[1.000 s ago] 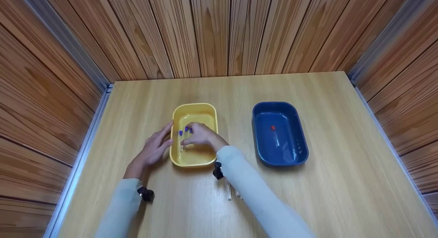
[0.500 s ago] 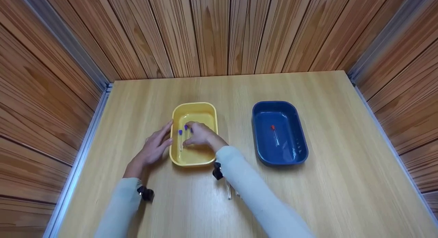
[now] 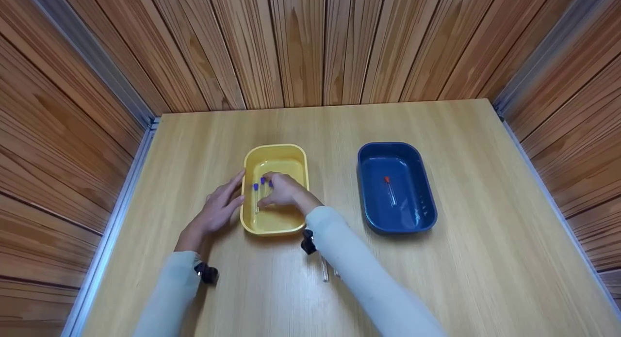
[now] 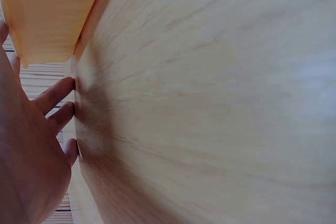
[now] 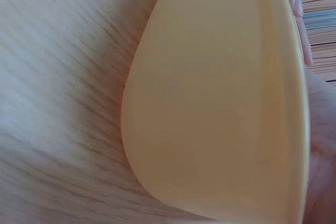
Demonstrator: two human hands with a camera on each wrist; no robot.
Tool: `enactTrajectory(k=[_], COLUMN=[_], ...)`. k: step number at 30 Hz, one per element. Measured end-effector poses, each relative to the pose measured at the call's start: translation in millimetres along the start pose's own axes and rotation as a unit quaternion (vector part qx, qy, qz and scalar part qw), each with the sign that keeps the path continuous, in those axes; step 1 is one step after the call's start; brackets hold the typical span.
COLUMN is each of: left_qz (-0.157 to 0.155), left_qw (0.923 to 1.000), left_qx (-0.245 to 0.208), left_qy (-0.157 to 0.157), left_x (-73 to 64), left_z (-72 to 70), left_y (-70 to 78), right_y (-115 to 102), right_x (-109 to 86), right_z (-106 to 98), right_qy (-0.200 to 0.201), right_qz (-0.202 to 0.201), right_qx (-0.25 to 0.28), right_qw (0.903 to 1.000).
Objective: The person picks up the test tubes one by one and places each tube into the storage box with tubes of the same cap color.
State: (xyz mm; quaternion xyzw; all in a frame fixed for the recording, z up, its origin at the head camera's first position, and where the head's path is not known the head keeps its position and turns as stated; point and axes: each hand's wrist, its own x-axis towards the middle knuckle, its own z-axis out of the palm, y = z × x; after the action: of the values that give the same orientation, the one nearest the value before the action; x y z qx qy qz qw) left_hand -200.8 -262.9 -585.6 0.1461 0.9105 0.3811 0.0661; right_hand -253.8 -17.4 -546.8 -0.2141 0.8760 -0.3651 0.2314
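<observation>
In the head view a yellow tray (image 3: 284,224) stands left of centre, with purple-capped test tubes lying inside it. One purple-capped test tube (image 3: 256,200) lies by the left wall. My right hand (image 3: 287,190) reaches over the tray's right side, fingers bent down among the tubes, thumb at their lower part. Another purple cap (image 3: 263,180) shows beside its index finger, and a third is partly hidden under the fingers. I cannot tell whether it grips a tube. My left hand (image 3: 222,208) touches the tray's left wall with straight fingers; its lower fingers (image 4: 62,90) appear in the left wrist view.
To the right stands a blue tray (image 3: 405,194), with a red-capped test tube (image 3: 391,194) lying in it. Clear tubes (image 3: 324,269) lie on the table, partly hidden under the right forearm. Wood-panelled walls (image 3: 310,46) enclose the back and both sides.
The purple-capped test tubes under the right hand have shifted very slightly. Both hands stay almost where they were at the yellow tray.
</observation>
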Motion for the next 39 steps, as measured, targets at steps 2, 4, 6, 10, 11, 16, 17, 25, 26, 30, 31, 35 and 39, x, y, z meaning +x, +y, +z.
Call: enactTrajectory(k=[2, 4, 6, 10, 11, 16, 17, 25, 26, 30, 31, 35, 39], left_qz=[-0.002, -0.003, -0.003, -0.009, -0.011, -0.018, -0.017, -0.018, -0.019, -0.015, -0.016, -0.016, -0.016], left_qw=[1.0000, 1.0000, 1.0000, 1.0000, 0.9999, 0.9998, 0.9998, 0.9998, 0.9998, 0.9998, 0.9998, 0.9998, 0.9999], left_qx=[-0.001, -0.002, -0.001, -0.002, -0.003, -0.006, -0.007, -0.009, -0.007, -0.010, -0.011, -0.007, -0.002], left_qy=[-0.001, -0.001, -0.001, -0.003, -0.004, -0.005, -0.004, -0.001, 0.000, 0.002, 0.001, 0.004, 0.006], left_x=[0.0, -0.2, -0.4, -0.9, -1.1, -2.1, -2.3, -1.3, -1.1, -1.0, -1.2, -1.5, -1.8], left_z=[0.0, 0.0, -0.2, -0.7, -0.8, -0.5, -0.3, 0.4, 0.5, 0.7, 0.7, 1.3, 1.5], left_y=[-0.4, -0.5, -0.1, 0.7, 0.9, 1.4, 1.6, 1.7, 1.7, 2.3, 2.5, 2.8, 2.8], right_y=[0.2, 0.4, 0.6, 0.8, 0.7, 0.1, -0.1, -3.3, -3.7, -6.5, -7.4, -10.1, -10.8], right_x=[0.4, 0.7, 1.0, 1.1, 1.2, 1.3, 1.2, 1.0, 1.1, 0.9, 0.8, -0.2, -2.1], right_z=[0.4, 0.9, 1.2, 1.6, 1.6, 1.3, 1.0, -4.7, -5.8, -11.2, -12.5, -17.0, -20.4], right_qy=[0.000, 0.000, 0.000, 0.001, 0.001, 0.000, 0.000, -0.005, -0.006, -0.010, -0.011, -0.009, -0.007], right_qz=[0.002, 0.004, 0.005, 0.006, 0.007, 0.006, 0.005, 0.016, 0.018, 0.019, 0.021, 0.027, 0.023], right_qx=[0.000, 0.000, -0.001, 0.002, 0.003, 0.007, 0.005, 0.010, 0.011, 0.010, 0.010, 0.003, -0.007], right_qw=[1.0000, 1.0000, 1.0000, 1.0000, 1.0000, 1.0000, 1.0000, 0.9998, 0.9998, 0.9997, 0.9997, 0.9996, 0.9997])
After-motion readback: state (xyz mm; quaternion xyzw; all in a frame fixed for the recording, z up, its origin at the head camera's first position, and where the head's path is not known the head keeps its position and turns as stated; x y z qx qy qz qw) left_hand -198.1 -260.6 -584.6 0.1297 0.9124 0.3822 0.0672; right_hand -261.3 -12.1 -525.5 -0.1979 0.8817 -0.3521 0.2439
